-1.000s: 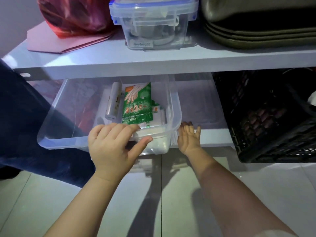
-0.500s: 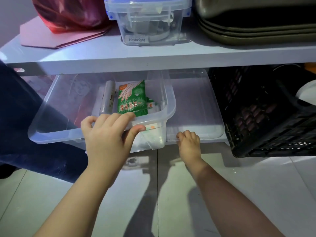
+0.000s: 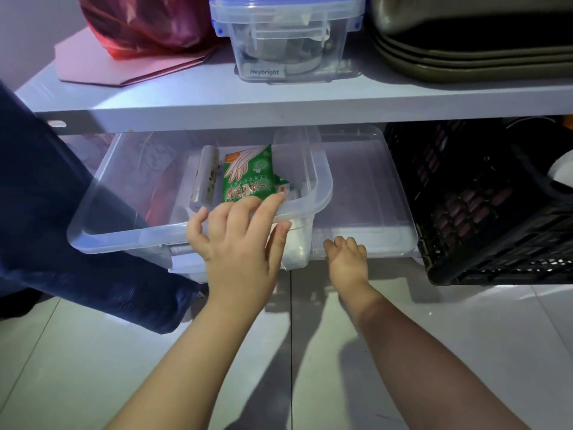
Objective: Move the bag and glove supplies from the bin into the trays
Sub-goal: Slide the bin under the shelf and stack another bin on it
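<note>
- Under the shelf, a clear bin sits partway out over the tiled floor, its near rim toward the camera.
- The left hand grips that near rim towards the bin's right end: the fingers lie over the top into the bin, and the thumb presses the outer wall just below.
- In the right half of the bin a green glove packet stands tilted, its lower edge just beside the left fingertips.
- A roll of bags leans just left of the packet, touching it or nearly so; smaller packets show behind the packet's right edge.
- Just right of the bin lies a shallow clear container.
- The right hand is at its near edge with the fingers curled onto the lip; the fingertips are hidden, so how firm the hold is cannot be told.
- Far right, a black crate stands on the floor.
- On the shelf, from left to right: a red bag on pink card, a clear lidded box labelled Heybright, and stacked olive trays.
- Dark blue cloth hangs at the left, touching the bin's left side.
</note>
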`<state>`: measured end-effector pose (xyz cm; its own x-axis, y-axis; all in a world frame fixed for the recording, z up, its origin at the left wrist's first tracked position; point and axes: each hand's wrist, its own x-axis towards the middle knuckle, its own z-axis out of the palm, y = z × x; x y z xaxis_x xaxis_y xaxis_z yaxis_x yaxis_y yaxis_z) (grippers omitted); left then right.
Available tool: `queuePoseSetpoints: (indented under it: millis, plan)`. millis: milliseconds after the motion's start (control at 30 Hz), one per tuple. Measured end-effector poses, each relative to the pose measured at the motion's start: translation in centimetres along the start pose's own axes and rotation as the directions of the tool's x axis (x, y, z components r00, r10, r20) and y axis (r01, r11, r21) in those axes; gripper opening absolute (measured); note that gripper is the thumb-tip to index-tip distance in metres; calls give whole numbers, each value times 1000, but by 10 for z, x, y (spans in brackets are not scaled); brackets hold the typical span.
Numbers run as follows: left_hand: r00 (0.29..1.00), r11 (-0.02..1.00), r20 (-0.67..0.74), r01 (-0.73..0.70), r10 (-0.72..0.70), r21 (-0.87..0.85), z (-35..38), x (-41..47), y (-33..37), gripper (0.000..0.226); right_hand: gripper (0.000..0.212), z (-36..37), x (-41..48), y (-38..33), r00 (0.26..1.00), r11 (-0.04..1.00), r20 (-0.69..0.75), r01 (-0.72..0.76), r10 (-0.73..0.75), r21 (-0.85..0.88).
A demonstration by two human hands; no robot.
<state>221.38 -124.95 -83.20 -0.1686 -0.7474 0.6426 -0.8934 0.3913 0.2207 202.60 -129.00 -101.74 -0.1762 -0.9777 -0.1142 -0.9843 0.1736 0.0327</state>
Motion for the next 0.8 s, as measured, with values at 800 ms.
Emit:
queuePoseSetpoints:
  millis: [800]
  plan:
    - [1000,991,-18,7,-9,-133,-6,30,-8,21,38,8,-106,6,946,941,-67,322,-316,107]
